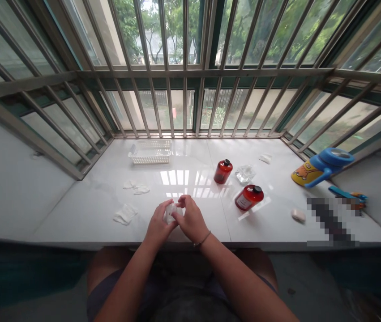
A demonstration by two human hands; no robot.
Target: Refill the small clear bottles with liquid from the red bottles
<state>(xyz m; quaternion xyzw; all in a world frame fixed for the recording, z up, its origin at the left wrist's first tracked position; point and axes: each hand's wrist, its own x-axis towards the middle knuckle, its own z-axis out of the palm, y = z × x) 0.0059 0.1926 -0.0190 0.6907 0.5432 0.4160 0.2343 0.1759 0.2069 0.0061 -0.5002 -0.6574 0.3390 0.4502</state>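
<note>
Near the front edge of the white counter, my left hand (159, 223) curls around a small white, partly see-through thing (170, 213); its exact kind I cannot make out. My right hand (189, 218), with a thin bracelet at the wrist, meets it from the other side, its thumb pressed on the thing and its fingers bent above. Crumpled white tissues (125, 214) lie left of the hands, with more tissue pieces (137, 187) behind them. To the right stand two red bottles with black caps, a nearer one (249, 198) and a farther one (223, 172).
A white perforated basket (150, 153) sits at the back left. Beside the bottles is a small clear container (245, 174), with a tissue scrap (265, 158) behind it. Farther right are a pale bar-like piece (298, 215), a blue-yellow cup (323, 167) and a blurred-out patch. Metal bars (185, 103) close the back.
</note>
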